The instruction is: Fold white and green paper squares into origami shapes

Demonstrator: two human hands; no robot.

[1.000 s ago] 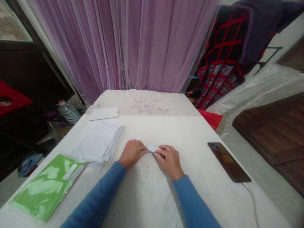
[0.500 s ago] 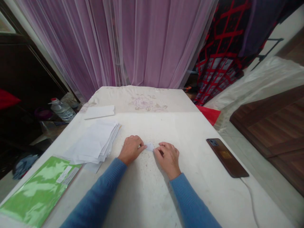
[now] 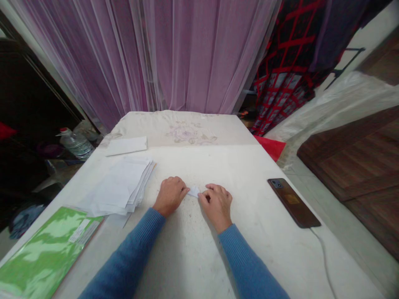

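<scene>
White-covered table [image 3: 252, 207] fills the centre and bottom of the frame, below purple curtains [image 3: 199, 54] along the top. A green packet [image 3: 40, 253] lies lower left, next to a stack of white papers [image 3: 115, 187]; a brown phone [image 3: 293, 202] rests at right. Near the centre, my left hand [image 3: 170, 195] and right hand [image 3: 218, 205] each pinch, thumb and forefinger together, opposite ends of a small paper piece [image 3: 193, 191], its middle exposed between them.

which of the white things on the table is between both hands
The small paper piece, between the left hand and right hand; the paper stack and flat white rectangle lie farther left.
</scene>
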